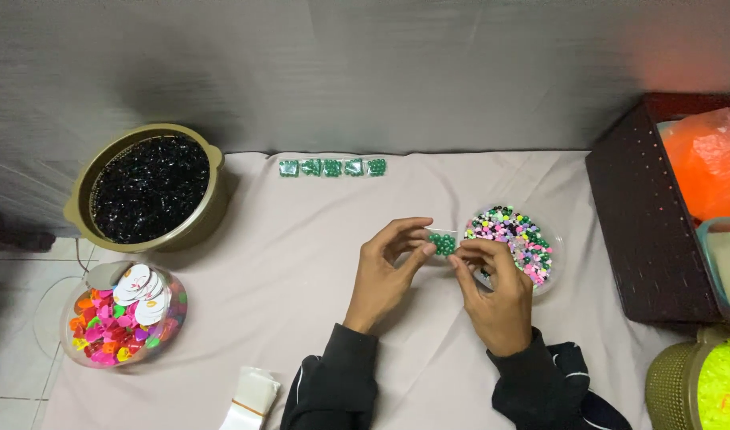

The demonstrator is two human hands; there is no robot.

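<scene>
Pinching small clear packet of green beads [441, 243] | left hand [385, 271], right hand [496, 295] both grasping, probably sealing | best kept level, near right multicoloured bead dish [552, 263]

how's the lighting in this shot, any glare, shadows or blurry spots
Head view: soft, even light on the pale cloth, faint shadows under the left hand and right hand; sparkle glare on the black beads; top right corner washes into a reddish haze above the orange bag; the small bag of green beads is slightly soft.
</scene>
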